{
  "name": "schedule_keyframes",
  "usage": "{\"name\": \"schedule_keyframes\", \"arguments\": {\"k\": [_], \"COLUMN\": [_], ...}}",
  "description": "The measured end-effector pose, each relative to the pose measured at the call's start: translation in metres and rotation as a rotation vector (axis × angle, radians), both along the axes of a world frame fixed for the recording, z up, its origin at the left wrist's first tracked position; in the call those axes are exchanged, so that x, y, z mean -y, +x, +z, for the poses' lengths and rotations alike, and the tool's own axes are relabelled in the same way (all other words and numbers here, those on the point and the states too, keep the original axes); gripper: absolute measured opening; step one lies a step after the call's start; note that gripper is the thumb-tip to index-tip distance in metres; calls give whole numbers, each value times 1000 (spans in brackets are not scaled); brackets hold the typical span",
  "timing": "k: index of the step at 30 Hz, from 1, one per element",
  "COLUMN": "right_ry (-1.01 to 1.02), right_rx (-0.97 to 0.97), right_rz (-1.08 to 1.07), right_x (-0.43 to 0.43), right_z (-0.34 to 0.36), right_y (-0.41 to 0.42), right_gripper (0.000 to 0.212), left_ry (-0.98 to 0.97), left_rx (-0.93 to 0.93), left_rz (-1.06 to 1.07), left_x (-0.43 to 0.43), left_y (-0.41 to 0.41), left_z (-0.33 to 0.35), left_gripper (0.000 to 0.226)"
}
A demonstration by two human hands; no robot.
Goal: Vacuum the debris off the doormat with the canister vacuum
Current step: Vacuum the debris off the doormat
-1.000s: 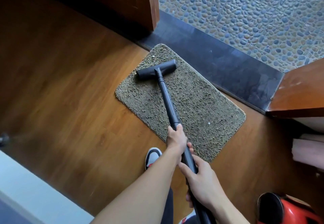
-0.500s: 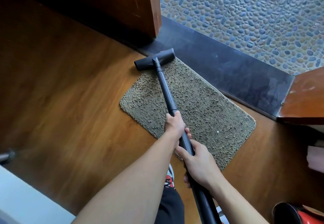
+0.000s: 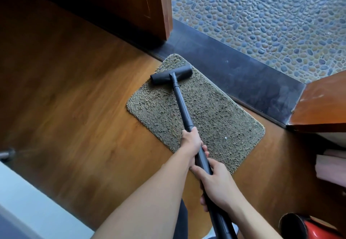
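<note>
Left hand (image 3: 191, 142): closed around the long black plastic vacuum wand (image 3: 184, 110), knuckles up, gripping just below a joint in the tube.
Right hand (image 3: 217, 185): wrapped around the same wand, just behind the left hand and nearer the body, thumb lying along the tube's left side.
Wand: runs forward and slightly left from both hands, slanting down to the floor.
Nozzle: wide black plastic floor head (image 3: 171, 74), at the wand's far end, well ahead of the left hand, resting flat on the mat's far left part.
Doormat: rectangular shaggy olive-brown doormat (image 3: 215, 115) with rounded corners, lying under and ahead of both hands, angled on the floor; near edge partly hidden by the hands.
Debris: one small pale speck (image 3: 225, 137) on the pile, just right of the left hand; other bits too small to tell.
Canister: red and black rounded vacuum body (image 3: 307, 226), low and right of the right hand, cut off by the frame edge.
Floor: brown wooden planks (image 3: 74, 98), left of both hands.
Threshold: dark stone strip (image 3: 243, 74), beyond the mat, touching its far corner.
Beyond: blue-grey pebble paving (image 3: 262, 19).
</note>
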State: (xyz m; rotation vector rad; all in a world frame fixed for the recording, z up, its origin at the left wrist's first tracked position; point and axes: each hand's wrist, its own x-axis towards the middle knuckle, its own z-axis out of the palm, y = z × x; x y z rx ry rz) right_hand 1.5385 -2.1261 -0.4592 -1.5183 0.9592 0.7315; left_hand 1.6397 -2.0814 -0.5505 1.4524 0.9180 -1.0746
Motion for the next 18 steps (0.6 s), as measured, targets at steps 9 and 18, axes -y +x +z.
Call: {"name": "schedule_keyframes", "arguments": {"k": [9,18], "right_ry": [-10,72], "right_rx": [1,-52], "right_rz": [43,-15], "right_x": [3,8], "right_z": [16,12], "right_y": [-56,-77], "right_gripper": [12,15], "left_ry": [16,60], "left_rx": [1,16], "left_rz": [24,6], "left_x": [-3,3], "left_y": [-67,-85], "left_z": [4,10], "left_gripper": [18,20]}}
